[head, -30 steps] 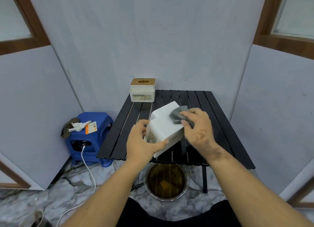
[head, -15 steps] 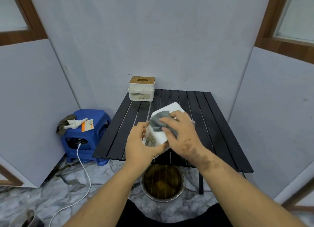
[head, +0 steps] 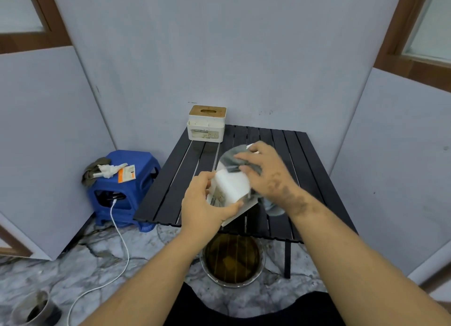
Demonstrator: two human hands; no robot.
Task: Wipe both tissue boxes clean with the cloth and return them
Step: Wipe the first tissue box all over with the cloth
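Two hands met at the centre of the frame around a white tissue box (head: 231,186). Fingers and thumb of the left hand (head: 205,203) were curled round its lower left end, holding it tilted above the near edge of the black slatted table (head: 305,159). The right hand (head: 266,171), fingers spread and slightly bent, pressed a grey cloth (head: 229,159) against the box's upper end; whether those fingers pinched the cloth could not be told through the blur. Higher in the frame, a second tissue box (head: 206,128) with a wooden lid stood upright at the table's far left corner. Left of the table was a blue stool (head: 136,179), and below its near edge sat a metal bowl (head: 231,259) of brown liquid.
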